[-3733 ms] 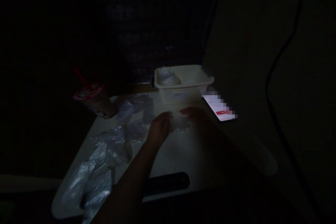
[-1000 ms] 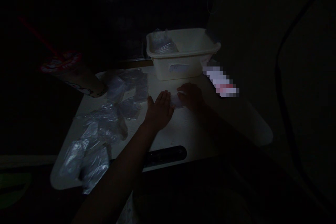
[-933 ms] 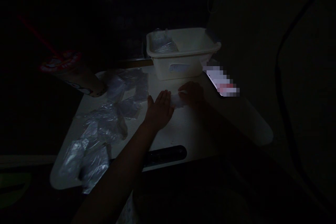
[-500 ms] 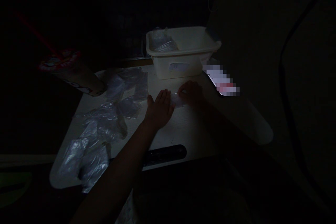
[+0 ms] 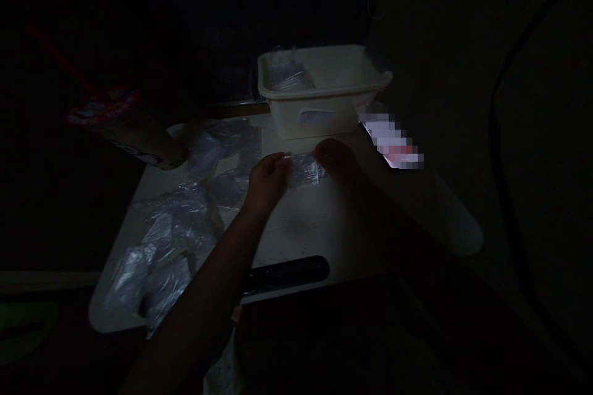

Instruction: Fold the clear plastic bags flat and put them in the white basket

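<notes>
Holding a packet [image 5: 306,171] in front of the bin [image 5: 303,128].
Fingers of my left hand [image 5: 267,184] and right hand [image 5: 339,160] are pinching its ends, likely surest for light, slippery film.

no readable text: unclear print [image 5: 141,157] on the cup [image 5: 160,141], dim label [image 5: 317,117] on the tub [image 5: 340,112]

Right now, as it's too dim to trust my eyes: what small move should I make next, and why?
I'd probably ease the left hand slightly away from the right hand to flatten the clear plastic: each hand has one end in its grip, and the glints between them suggest creases.
</notes>
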